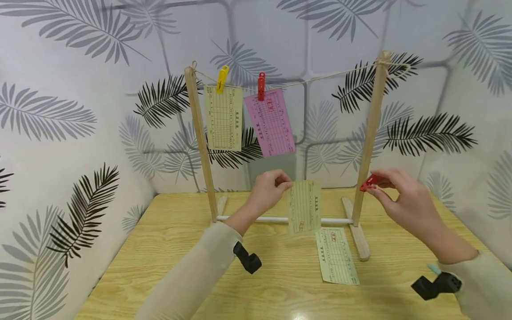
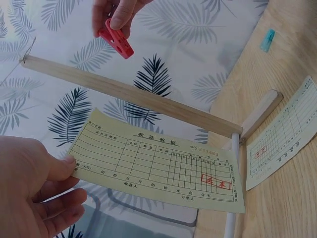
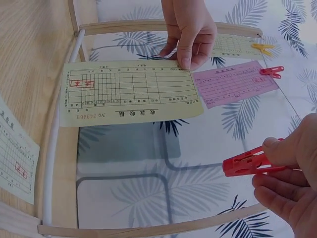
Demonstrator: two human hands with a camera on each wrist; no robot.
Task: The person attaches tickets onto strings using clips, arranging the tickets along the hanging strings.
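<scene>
My left hand [image 1: 269, 192] pinches a pale yellow receipt slip [image 1: 305, 206] by one end, holding it in the air before the wooden stand. In the left wrist view the slip [image 2: 158, 163] shows a printed grid and a red stamp. Close to the right post, my right hand [image 1: 412, 206] pinches a red clothespin [image 1: 369, 182] between thumb and fingers. On the string [image 1: 328, 76] hang a yellowish slip [image 1: 224, 120] under a yellow clothespin [image 1: 222, 79] and a tilted pink slip [image 1: 273, 126] under another red clothespin [image 1: 261, 86].
Another pale slip [image 1: 337, 255] lies on the wooden table [image 1: 276, 275], by the right foot [image 1: 360, 242] of the stand. A teal clothespin [image 2: 267, 40] lies on the table near the right wrist. A white rod [image 1: 268, 219] joins the posts low down. Leaf-patterned cloth [image 1: 100, 133] stands behind.
</scene>
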